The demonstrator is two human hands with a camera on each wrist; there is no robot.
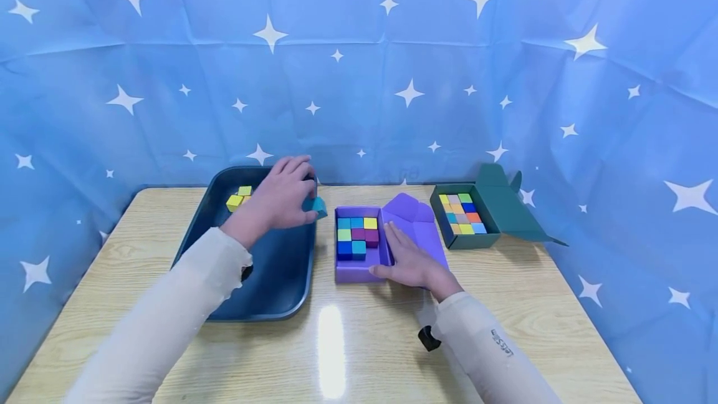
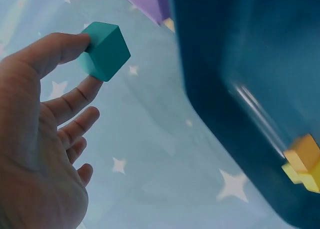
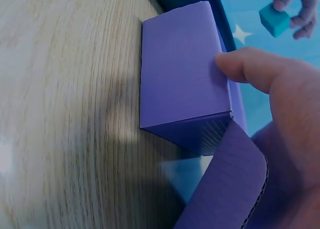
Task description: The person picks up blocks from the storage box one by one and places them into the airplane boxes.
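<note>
My left hand (image 1: 282, 198) pinches a teal cube (image 2: 106, 51) between thumb and fingertips, raised over the right rim of the dark blue tray (image 1: 260, 288). Its other fingers curl loosely below the cube in the left wrist view. An uncovered purple cardboard box (image 1: 353, 275) stands right of the tray, with several coloured cubes (image 1: 358, 235) in its back and left part. My right hand (image 1: 409, 265) rests on the box's right side, fingers stretched along the lid's fold. Its thumb touches the top edge of the near wall in the right wrist view.
Yellow and orange cubes (image 1: 234, 203) lie at the tray's far left, partly behind my left hand. The purple lid (image 1: 429, 239) is folded out to the right. Further right stands a green box (image 1: 473, 242) filled with cubes, its lid raised. A starry blue cloth (image 1: 359, 129) hangs behind.
</note>
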